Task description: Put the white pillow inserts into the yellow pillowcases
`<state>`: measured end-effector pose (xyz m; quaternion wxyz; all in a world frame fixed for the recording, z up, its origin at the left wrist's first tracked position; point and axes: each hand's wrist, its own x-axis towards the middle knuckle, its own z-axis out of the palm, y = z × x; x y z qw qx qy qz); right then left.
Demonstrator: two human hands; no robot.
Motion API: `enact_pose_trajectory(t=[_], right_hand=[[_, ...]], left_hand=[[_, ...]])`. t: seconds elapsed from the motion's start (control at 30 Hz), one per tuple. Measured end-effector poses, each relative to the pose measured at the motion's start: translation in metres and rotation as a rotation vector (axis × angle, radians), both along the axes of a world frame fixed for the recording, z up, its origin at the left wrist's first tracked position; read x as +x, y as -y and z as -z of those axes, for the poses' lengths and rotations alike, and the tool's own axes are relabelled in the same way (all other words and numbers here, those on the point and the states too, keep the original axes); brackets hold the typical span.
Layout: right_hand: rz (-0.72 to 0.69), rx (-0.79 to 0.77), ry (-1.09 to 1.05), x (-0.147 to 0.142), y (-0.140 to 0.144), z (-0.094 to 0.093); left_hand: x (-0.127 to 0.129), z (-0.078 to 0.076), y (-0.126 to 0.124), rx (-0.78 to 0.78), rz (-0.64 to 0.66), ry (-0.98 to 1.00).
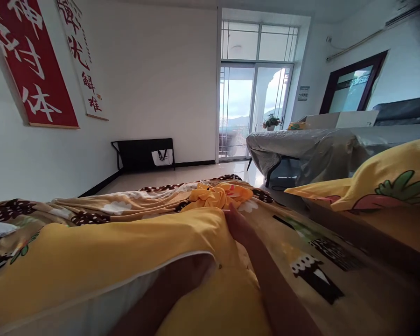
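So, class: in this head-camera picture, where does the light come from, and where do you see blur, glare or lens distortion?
Head view: daylight enters through the glass balcony door, which is bright and washed out; the tiled floor shows a pale sheen; the red banner and walls lean from wide-angle distortion; the yellow pillowcase up close looks soft, and the right hand on it is dim and in shadow.

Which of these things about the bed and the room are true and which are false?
1. The right hand rests against the yellow pillowcase. True.
2. The left arm lies on top of the pillowcase. False: it reaches inside its opening.
3. The banner on the wall is blue. False: it is red.
4. A potted plant stands by the glass door. True.
5. The patterned sheet is plain white. False: brownish with pictures.
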<state>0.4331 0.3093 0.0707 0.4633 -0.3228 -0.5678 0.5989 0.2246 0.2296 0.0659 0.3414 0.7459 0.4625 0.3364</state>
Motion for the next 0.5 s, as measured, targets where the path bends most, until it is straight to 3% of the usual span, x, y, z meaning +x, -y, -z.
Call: enact_pose_trajectory(t=[0.1,0.13,0.3,0.4,0.5], right_hand=[[0.07,-0.072,-0.109,0.004,-0.016,0.009],[0.109,-0.072,-0.134,0.004,-0.019,0.011],[0.193,-0.066,-0.138,-0.001,-0.017,0.013],[0.225,-0.039,-0.094,-0.001,-0.014,0.003],[0.261,0.005,-0.056,0.007,-0.015,-0.019]], left_hand=[[0.007,-0.021,0.012,0.021,0.04,-0.255],[0.01,-0.028,0.013,-0.003,0.049,-0.229],[0.027,-0.048,0.018,-0.16,0.036,0.277],[0.027,-0.059,0.034,-0.147,-0.074,0.343],[0.018,-0.072,0.063,-0.156,-0.082,0.381]])
